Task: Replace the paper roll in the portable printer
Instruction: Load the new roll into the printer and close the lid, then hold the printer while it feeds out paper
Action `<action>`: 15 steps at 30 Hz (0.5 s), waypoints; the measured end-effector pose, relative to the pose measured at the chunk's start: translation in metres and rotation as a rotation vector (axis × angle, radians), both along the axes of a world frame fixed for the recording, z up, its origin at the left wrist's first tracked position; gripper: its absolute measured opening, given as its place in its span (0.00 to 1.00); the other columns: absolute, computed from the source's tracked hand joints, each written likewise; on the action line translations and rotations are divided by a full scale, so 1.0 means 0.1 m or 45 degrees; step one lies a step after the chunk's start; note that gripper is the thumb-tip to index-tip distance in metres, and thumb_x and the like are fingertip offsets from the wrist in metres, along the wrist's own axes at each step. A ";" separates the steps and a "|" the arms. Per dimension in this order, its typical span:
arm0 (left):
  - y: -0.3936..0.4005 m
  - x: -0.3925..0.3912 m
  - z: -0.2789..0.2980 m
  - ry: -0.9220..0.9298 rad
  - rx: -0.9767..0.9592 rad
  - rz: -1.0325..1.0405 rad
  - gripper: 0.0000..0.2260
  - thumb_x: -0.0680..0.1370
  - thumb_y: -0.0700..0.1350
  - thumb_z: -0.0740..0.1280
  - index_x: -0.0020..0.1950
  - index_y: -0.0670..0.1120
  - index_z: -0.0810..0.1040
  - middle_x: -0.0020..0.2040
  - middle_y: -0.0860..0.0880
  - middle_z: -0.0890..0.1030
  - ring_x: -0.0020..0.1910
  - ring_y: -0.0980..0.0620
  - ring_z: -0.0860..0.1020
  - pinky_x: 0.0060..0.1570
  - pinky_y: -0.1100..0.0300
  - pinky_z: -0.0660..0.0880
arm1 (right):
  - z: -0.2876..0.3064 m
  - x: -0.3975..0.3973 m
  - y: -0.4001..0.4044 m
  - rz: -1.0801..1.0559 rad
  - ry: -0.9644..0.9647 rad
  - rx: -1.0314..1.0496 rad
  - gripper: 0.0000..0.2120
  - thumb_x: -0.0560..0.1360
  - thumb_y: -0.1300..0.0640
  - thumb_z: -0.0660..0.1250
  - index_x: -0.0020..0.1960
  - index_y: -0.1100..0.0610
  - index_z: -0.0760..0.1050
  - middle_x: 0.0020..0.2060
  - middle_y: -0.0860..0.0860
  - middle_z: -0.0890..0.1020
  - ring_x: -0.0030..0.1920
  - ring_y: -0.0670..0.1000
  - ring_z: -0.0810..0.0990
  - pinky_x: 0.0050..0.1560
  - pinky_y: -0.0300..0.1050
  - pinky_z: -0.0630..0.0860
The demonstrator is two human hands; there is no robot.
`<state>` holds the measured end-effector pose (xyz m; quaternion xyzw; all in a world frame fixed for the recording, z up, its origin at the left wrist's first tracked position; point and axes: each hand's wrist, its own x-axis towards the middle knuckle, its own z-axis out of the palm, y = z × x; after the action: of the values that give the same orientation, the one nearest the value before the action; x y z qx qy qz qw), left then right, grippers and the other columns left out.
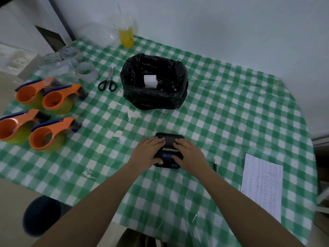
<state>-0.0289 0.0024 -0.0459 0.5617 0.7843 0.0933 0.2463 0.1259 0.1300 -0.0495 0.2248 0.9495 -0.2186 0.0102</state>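
Observation:
A small black portable printer [169, 138] lies on the green checked tablecloth near the table's front middle. A white strip of paper shows at its slot, with a blue panel below. My left hand [148, 150] grips its left side, fingers laid over the lid. My right hand [188, 154] holds the right side the same way, thumb near the blue buttons. A white paper roll [150, 81] rests inside a bin lined with a black bag [153, 102] behind the printer.
Black-handled scissors [108, 81] lie left of the bin. Several orange tape dispensers [51, 134] and clear tape rolls [87, 71] fill the left side. A printed sheet [261, 186] and a pen [215, 164] lie to the right. A yellow drink cup [126, 37] stands at the back.

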 end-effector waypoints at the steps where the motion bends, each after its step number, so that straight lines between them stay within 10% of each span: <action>1: 0.01 0.01 0.00 0.026 -0.024 -0.005 0.33 0.72 0.53 0.70 0.73 0.48 0.62 0.76 0.52 0.62 0.76 0.50 0.59 0.74 0.54 0.54 | 0.02 -0.02 -0.01 -0.008 -0.045 0.002 0.25 0.74 0.47 0.65 0.66 0.59 0.71 0.68 0.53 0.72 0.69 0.54 0.69 0.63 0.54 0.73; 8: 0.05 0.06 0.02 -0.033 -0.075 0.077 0.33 0.71 0.50 0.71 0.73 0.49 0.62 0.76 0.53 0.62 0.74 0.49 0.60 0.74 0.53 0.59 | 0.11 -0.04 -0.04 -0.053 -0.123 -0.119 0.26 0.74 0.47 0.64 0.68 0.57 0.68 0.70 0.51 0.69 0.70 0.51 0.65 0.68 0.47 0.66; 15: -0.12 0.25 -0.01 -0.552 0.078 0.672 0.35 0.70 0.42 0.73 0.73 0.46 0.60 0.74 0.44 0.62 0.72 0.45 0.64 0.68 0.49 0.65 | 0.04 0.10 -0.22 -0.694 0.127 -0.619 0.27 0.75 0.54 0.66 0.71 0.57 0.63 0.69 0.55 0.69 0.67 0.54 0.69 0.67 0.50 0.69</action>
<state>-0.0044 -0.0093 -0.0473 0.3136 0.8288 0.2947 0.3576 0.1357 0.1076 -0.0450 0.4494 0.7744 -0.4434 -0.0414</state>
